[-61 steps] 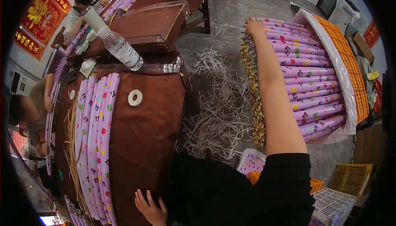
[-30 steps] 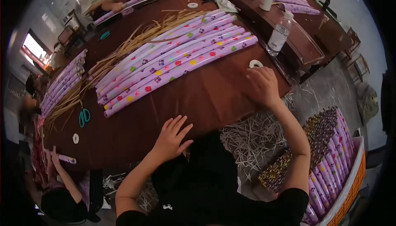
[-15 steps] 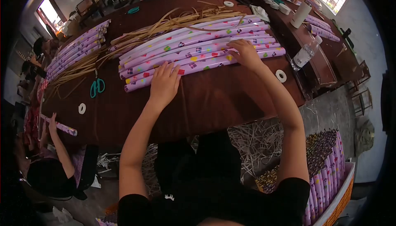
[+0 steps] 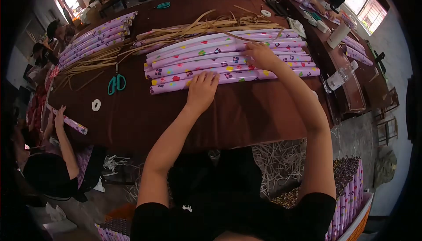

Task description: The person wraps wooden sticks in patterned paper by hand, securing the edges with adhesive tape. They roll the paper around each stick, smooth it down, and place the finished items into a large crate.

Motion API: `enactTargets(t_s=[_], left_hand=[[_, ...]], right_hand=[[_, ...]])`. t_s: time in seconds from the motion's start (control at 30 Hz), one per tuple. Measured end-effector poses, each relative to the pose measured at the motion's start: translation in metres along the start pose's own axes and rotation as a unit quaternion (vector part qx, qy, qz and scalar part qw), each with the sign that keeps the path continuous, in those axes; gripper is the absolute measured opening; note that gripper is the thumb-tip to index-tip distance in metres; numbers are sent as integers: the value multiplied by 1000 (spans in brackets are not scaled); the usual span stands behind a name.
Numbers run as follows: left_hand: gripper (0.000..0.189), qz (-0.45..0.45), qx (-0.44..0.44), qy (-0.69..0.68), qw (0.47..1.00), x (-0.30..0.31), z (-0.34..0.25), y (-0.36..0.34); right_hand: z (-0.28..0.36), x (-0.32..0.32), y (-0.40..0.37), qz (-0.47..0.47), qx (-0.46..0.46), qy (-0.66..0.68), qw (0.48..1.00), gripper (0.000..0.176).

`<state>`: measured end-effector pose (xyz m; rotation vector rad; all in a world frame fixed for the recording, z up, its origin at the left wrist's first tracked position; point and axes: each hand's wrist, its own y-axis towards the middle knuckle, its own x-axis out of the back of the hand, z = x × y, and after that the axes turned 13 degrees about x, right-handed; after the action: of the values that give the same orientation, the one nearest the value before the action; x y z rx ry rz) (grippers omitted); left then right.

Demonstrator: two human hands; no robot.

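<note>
Several lilac rolls of patterned wrapping paper (image 4: 233, 68) lie side by side on the brown table in front of me. My left hand (image 4: 203, 90) rests on the nearest roll, palm down, its fingers stretched out over the paper. Further right and a little further back, my right hand (image 4: 262, 56) touches the rolls with bent fingers, thumb apart. Neither hand is wrapped round a roll. Long brown paper strips (image 4: 198, 26) lie loose behind the rolls.
Teal-handled scissors (image 4: 117, 84) and a white tape roll (image 4: 96, 105) lie at left. Another stack of rolls (image 4: 99, 39) is beyond. A water bottle (image 4: 340, 77) stands at right. A crate (image 4: 362, 214) of rolls is below right. Co-workers handle rolls at left and across the table.
The view has shifted, so the table's things appear further right. My right hand has moved back and left across the rolls. My left hand has slid slightly right along the nearest roll.
</note>
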<state>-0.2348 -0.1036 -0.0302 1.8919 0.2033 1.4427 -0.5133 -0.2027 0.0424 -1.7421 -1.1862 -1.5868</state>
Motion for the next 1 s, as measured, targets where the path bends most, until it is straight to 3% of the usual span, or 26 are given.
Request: enactTargets(t_s=[0.07, 0.4, 0.47, 0.67, 0.83, 0.93, 1.0], left_hand=[[32, -7, -1, -5, 1000, -1, 0, 0], [35, -30, -11, -1, 1000, 1, -3, -1], [34, -33, -11, -6, 999, 1, -4, -1], [34, -32, -11, 0, 999, 0, -3, -2], [34, -33, -11, -4, 999, -2, -2, 0], [35, -73, -27, 16, 997, 6, -7, 3], [33, -122, -79, -58, 988, 23, -14, 5]], right_hand=[[-2, -3, -1, 26, -47, 21, 998, 32], [-5, -2, -5, 79, -23, 57, 995, 32], [-3, -9, -9, -35, 30, 56, 997, 31], [4, -7, -9, -85, 84, -76, 990, 29], [11, 8, -14, -102, 42, -99, 989, 35], [21, 34, -13, -161, 40, -180, 970, 37], [29, 50, -8, -194, 62, -218, 954, 40]])
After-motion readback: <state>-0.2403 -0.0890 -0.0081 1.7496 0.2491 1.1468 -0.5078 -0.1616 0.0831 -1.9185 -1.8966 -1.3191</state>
